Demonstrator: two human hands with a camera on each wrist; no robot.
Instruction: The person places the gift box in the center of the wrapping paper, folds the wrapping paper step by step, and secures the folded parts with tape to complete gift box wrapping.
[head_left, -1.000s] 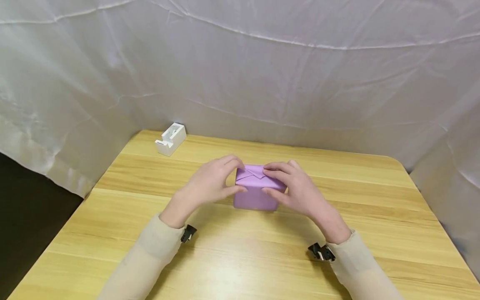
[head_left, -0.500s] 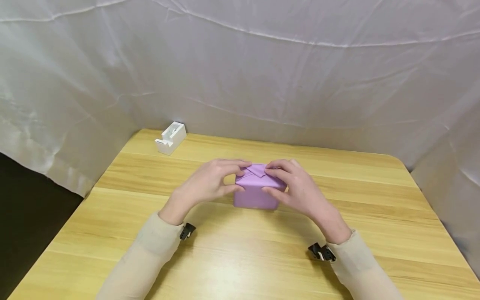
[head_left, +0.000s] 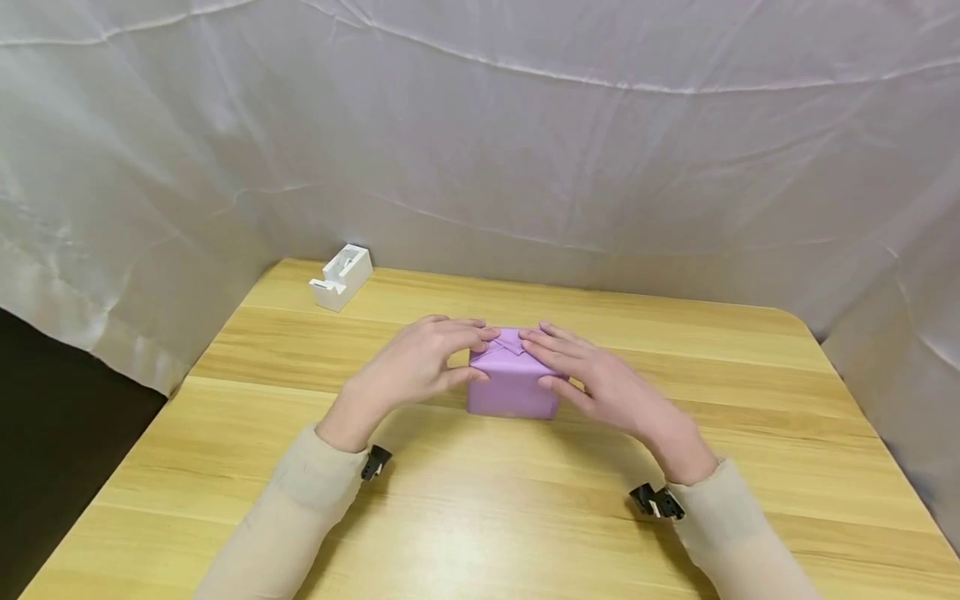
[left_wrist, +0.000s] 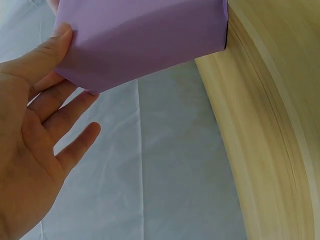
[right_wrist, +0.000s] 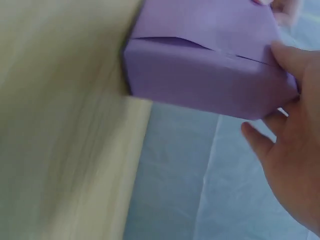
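Note:
A small box wrapped in purple paper (head_left: 513, 396) stands upright on the table, its top showing crossed, folded flaps. My left hand (head_left: 416, 360) holds its left end, thumb on the near face and fingers over the top edge. At the right end my right hand (head_left: 607, 385) lays its fingers across the top flaps, thumb against the near side. The left wrist view has a smooth side of the purple box (left_wrist: 145, 40) beside the left thumb. On the purple box (right_wrist: 185, 75) in the right wrist view, a paper seam gapes slightly near the right thumb.
A white tape dispenser (head_left: 342, 277) sits at the back left of the wooden table (head_left: 465, 517). Pale grey cloth (head_left: 525, 167) hangs behind the table and along its sides. A black clip-like device (head_left: 375, 462) is on the left cuff.
The left fingers have shifted further over the top flap. My right hand has flattened, its fingers extending across the flaps, and its wrist has moved slightly right. The box stays in place.

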